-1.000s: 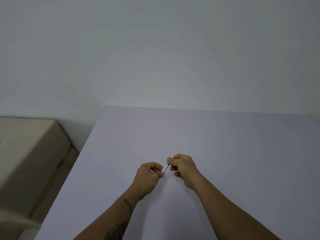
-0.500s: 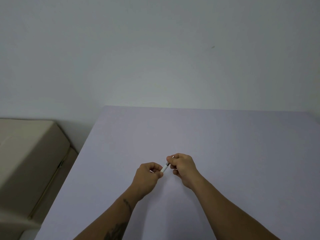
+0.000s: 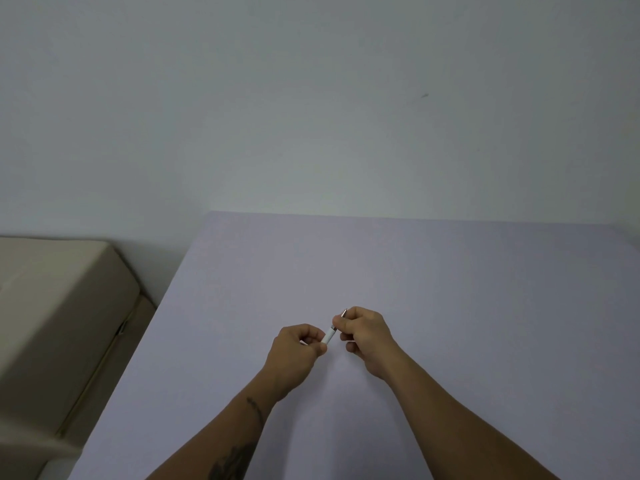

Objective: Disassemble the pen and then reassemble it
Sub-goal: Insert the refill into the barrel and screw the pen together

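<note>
- Pale lavender tabletop (image 3: 450,289) against a plain grey-white wall (image 3: 311,98); beige box-like object (image 3: 59,306) beside it at left.
- Head view: pen (image 3: 329,336) held above the tabletop, slanted, between both hands.
- Left hand (image 3: 298,351): fingers closed on the white barrel end.
- Right hand (image 3: 367,334): fingers closed on the upper end; metallic tip pokes out above them.
- Tattoo (image 3: 235,459) on left forearm.

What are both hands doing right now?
Left hand: closed on the pen, white barrel end.
Right hand: closed on the pen's metal tip end.
</note>
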{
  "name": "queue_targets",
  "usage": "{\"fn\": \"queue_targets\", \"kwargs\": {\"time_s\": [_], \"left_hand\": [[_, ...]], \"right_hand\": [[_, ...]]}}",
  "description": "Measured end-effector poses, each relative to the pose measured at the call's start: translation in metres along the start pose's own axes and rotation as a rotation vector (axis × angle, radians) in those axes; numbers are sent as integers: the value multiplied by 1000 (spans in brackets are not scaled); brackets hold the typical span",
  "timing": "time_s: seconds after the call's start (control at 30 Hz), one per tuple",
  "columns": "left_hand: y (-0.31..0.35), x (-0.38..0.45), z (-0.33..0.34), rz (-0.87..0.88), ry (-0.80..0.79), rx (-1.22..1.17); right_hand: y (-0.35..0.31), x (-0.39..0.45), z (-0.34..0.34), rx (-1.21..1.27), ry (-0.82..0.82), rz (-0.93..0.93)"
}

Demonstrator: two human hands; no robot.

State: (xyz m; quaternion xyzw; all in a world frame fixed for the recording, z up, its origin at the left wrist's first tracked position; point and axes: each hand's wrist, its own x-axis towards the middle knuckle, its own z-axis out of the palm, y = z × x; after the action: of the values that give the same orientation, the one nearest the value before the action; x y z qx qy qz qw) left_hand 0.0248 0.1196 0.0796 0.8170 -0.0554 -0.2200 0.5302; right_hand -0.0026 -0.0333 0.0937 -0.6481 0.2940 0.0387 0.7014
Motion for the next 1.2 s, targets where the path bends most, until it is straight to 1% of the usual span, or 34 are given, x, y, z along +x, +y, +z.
{"fn": "queue_targets", "kwargs": {"time_s": [0.07,0.17,0.23,0.43,0.53,0.63,0.7,0.97,1.03,1.13,1.2], "left_hand": [[1,-1,0,0,-1,-1],[1,0,-2,-1,3,-1],[2,0,-3,2,6,5],[3,-2,-1,12,0,25],[3,-2,-1,13,-6,27],[2,-1,-1,8,5,26],[2,0,-1,3,10,21],[4,-1,0,2,-14,19],[4,0,-1,1,-10,13],[4,1,-3,-11,-8,22],[3,1,-4,-17,-15,30]], "right_hand": [[0,-1,0,14,-20,5],[-3,-2,-2,89,-91,32],[-5,-1,-2,79,-74,26],[-3,0,2,-57,33,-28],[-2,-2,0,-72,20,-31],[-4,-5,-4,36,-62,13],[-5,-5,-7,48,-92,19],[-2,-3,-1,-66,52,-58],[-3,-3,-1,-43,36,-54],[-5,-5,-1,19,-36,-18],[-5,-5,-1,2,-36,-20]]}}
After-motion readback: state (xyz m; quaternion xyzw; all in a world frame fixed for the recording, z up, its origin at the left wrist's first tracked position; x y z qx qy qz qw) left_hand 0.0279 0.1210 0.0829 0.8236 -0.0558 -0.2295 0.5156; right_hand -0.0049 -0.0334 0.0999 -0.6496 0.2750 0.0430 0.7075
